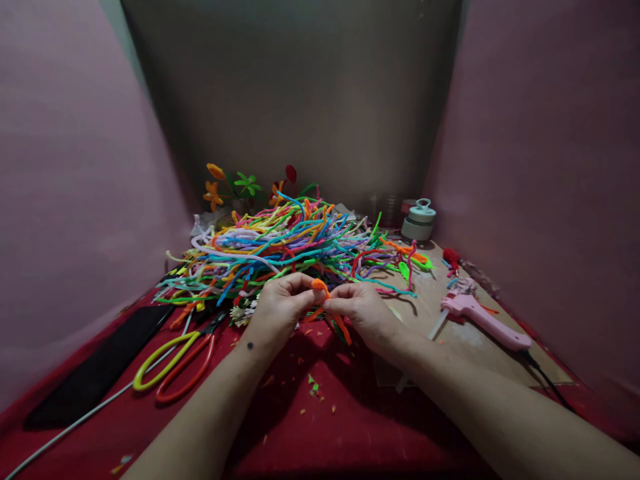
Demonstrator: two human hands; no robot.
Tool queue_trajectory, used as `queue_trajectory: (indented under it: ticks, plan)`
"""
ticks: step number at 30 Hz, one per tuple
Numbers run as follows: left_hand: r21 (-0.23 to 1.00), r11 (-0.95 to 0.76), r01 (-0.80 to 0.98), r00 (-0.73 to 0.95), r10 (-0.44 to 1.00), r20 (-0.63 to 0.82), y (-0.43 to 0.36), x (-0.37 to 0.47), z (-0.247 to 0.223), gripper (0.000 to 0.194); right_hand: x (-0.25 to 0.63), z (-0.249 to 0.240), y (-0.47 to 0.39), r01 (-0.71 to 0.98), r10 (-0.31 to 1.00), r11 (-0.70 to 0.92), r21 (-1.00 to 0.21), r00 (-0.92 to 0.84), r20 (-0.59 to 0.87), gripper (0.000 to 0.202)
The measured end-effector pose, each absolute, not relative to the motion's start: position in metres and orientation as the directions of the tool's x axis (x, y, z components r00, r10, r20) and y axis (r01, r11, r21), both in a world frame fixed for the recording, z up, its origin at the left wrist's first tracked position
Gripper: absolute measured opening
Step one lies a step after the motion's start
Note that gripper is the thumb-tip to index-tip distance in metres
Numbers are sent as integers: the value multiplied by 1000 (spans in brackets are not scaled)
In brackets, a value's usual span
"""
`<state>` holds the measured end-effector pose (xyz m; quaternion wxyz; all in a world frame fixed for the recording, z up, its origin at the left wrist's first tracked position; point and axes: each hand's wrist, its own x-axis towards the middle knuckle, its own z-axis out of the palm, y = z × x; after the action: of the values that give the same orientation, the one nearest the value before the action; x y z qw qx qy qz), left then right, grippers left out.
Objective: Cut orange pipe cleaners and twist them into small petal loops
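Observation:
An orange pipe cleaner (341, 328), bent with a loop at its top and loose ends hanging down, is pinched between both hands in the middle. My left hand (284, 305) grips it near the loop with thumb and fingers. My right hand (358, 308) pinches it just to the right, with the fingertips of both hands close together. Behind them lies a large heap of multicoloured pipe cleaners (290, 243). Green and orange scraps (314, 385) are scattered on the red cloth (320, 433) below.
Scissors with yellow and red handles (167, 363) and a black strip (95, 370) lie left. At right, a pink glue gun (487, 321) lies on a brown board (425, 303). Farther back are a lidded jar (419, 221) and pipe-cleaner flowers (213, 195). Walls enclose the sides.

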<state>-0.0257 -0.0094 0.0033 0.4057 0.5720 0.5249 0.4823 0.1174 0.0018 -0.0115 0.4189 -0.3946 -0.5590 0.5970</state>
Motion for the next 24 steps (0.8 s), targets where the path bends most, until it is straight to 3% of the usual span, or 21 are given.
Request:
queue_trajectory:
  ticks: [7, 11, 18, 24]
  plan:
    - [953, -212, 216, -138, 960, 244, -13, -13, -8, 14, 118, -10, -1, -103, 941, -50, -993, -337, -13, 17]
    - [968, -180, 177, -124, 971, 203, -14, -14, -3, 17, 118, -8, 0, -109, 934, -62, -992, -356, -19, 16]
    - [992, -74, 101, 98, 993, 64, -12, -23, 6, 17, 118, -10, 0, -105, 932, -89, -990, -360, -45, 10]
    - [999, -18, 29, 80, 997, 15, -12, -22, 4, 17, 118, -15, 3, -85, 926, -57, -995, -376, -21, 11]
